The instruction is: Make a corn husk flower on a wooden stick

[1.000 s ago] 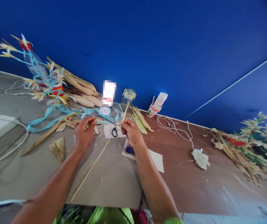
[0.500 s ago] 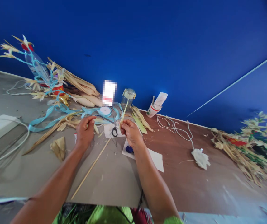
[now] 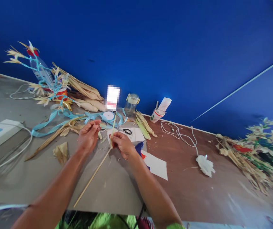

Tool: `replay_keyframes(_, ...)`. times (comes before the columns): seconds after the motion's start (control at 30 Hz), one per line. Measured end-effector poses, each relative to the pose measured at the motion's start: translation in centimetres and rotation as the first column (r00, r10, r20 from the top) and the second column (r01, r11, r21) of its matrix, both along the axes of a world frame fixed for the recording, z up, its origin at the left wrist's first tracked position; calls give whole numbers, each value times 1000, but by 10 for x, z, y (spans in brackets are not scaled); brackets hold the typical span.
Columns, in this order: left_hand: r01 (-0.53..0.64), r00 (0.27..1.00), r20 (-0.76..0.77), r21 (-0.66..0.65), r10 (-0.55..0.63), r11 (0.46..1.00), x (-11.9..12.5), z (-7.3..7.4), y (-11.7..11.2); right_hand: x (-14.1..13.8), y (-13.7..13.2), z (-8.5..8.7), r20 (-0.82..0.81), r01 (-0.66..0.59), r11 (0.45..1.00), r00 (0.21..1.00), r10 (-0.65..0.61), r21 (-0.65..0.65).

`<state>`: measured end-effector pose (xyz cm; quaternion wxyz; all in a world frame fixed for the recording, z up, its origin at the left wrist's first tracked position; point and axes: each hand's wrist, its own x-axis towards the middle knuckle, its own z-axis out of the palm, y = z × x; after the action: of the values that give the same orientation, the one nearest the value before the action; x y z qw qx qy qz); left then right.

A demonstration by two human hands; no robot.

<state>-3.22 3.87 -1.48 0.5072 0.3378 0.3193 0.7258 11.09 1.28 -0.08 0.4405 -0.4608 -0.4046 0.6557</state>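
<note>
My right hand pinches the lower end of a narrow pale corn husk strip, which points upward. My left hand is close by on the left, its thumb and fingers drawn together; whatever lies between them is too small to make out. A thin stick runs across the table from below toward the right hand. Behind that hand, black-handled scissors rest on white paper, partly covered. A blue piece shows beside my right wrist.
Light-blue ribbon and dried husks spread at the left, near a husk-flower branch. A lidded jar and a paper cup stand by the wall. White cable lies right; a power strip sits far left.
My right hand has moved left and closer to my left hand, bringing the husk strip along. The strip stands more upright. More of the blue piece shows beside the right wrist.
</note>
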Motion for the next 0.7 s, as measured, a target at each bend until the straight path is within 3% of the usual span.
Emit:
replay_keyframes(0.1, 143, 981, 135, 6, -142, 990, 1, 10, -4, -9, -3, -9, -45, -44, 997, 998, 41, -66)
replay_keyframes(0.2, 153, 981, 120, -6, -151, 988, -1, 14, -7, -11, -3, -11, -87, -14, 998, 996, 9, -55)
replay_keyframes(0.43, 86, 969, -214, -177, -124, 980, 7, 1, -10, -5, 2, -6, -62, 155, 986, 987, -151, 65)
replay_keyframes(0.6, 219, 860, -422, -200, -286, 955, 17, -6, -12, 0, 3, -7, 219, 184, 939, 943, -252, 289)
replay_keyframes(0.7, 253, 778, -538, -201, -323, 946, 19, -10, -13, 5, 5, -7, 334, 156, 919, 899, -284, 362)
